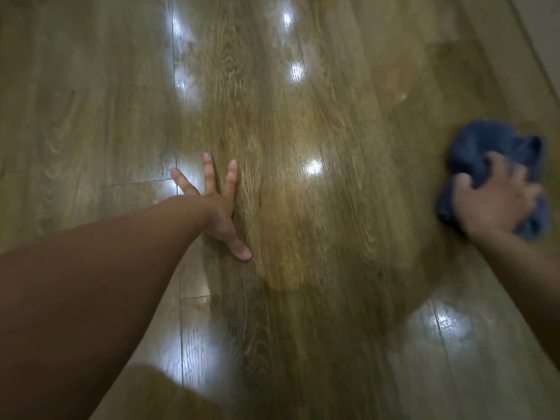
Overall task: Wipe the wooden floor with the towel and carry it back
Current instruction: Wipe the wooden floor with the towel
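Observation:
A crumpled blue towel (497, 144) lies on the wooden floor (303, 222) at the right edge of the view. My right hand (497, 201) sits on top of it, fingers curled into the cloth and gripping it; the hand and towel are blurred by motion. My left hand (218, 204) is planted flat on the floor in the middle left, fingers straight and spread, thumb pointing toward me, holding nothing.
Glossy wood planks fill the whole view, with bright light reflections in the middle and near the bottom. A paler strip, perhaps a baseboard or wall (542, 40), runs along the upper right corner.

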### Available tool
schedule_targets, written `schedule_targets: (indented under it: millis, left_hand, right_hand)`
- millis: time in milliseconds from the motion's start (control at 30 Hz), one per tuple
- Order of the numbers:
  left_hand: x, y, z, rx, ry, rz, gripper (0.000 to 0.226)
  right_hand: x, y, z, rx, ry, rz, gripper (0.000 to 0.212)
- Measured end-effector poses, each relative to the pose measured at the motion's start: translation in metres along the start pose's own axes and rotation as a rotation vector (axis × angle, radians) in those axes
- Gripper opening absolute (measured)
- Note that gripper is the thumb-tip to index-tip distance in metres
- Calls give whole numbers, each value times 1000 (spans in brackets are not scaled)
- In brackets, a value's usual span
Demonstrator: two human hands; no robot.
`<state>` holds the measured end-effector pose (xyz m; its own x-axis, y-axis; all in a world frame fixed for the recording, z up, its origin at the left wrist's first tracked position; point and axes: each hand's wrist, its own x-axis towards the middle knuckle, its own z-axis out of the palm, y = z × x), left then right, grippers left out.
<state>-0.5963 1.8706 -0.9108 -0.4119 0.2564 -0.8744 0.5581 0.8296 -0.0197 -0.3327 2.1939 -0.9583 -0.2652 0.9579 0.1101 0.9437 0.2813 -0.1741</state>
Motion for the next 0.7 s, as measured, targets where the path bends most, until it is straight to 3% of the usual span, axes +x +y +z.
schedule_targets:
  millis: [233, 400, 467, 700]
  left_hand:
    - [-6, 1, -3, 25, 6, -9, 170]
    - [-8, 1, -4, 10, -18, -10, 168]
    - [-11, 1, -4, -5, -19, -2, 166]
    - [-12, 1, -4, -33, -35, 25, 167]
  right_hand:
    - [-99, -189, 22, 84, -181, -741, 54]
    - [-93, -192, 27, 192, -263, -1065, 55]
    - [-67, -171, 26, 135, -255, -1060, 56]
    - [10, -91, 13, 101, -214, -631, 58]
